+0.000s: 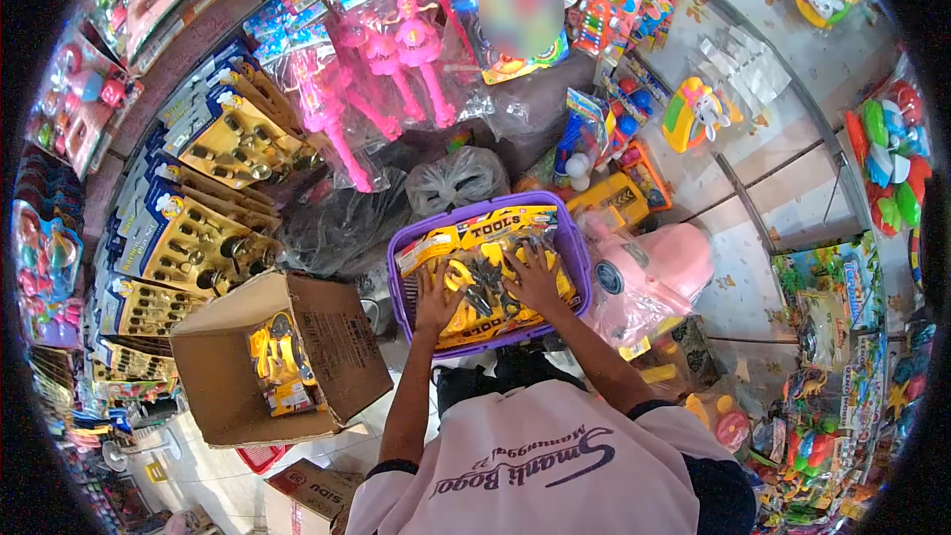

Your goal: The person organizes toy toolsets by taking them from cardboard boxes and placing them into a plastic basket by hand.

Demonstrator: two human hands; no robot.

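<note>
Hands flat on glossy toy tool pack [490, 272] — left hand [436, 297], right hand [535, 277] — purple plastic basket [575, 238]

At 12 o'clock, 1 purple basket [575, 238] holds at least 1 yellow tool pack [474, 238], with 2 hands on it: left hand [436, 299], right hand [533, 275]. At 9 o'clock sits 1 open cardboard box [337, 332]; at 11 o'clock hang 2 pink dolls [401, 50].

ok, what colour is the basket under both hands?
Purple basket, seen in the head view; both hands rest on the yellow tool toy packs inside it.
</note>
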